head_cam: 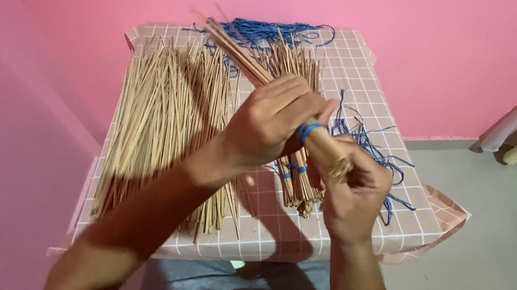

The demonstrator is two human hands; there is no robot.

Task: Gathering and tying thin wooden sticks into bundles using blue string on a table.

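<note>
Straw-coloured, the bundle of thin sticks (pixel 271 73) slants up from frame centre, held above the counter (pixel 379 102); the left hand (pixel 273 123) has its fingers closed round the shaft by a blue cord (pixel 308 130), the right hand (pixel 356 194) pinches the butt end. It looks light, stiff and brittle, apt to splay, so best gripped near the binding; loose sticks (pixel 163 121) lie left, blue strings (pixel 371 151) right.

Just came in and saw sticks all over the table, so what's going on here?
A person holds a bundle of thin sticks above the table in both hands. The left hand grips it at a blue band; the right hand holds the near end. Loose sticks lie spread at left, tied bundles and blue string beyond.
</note>
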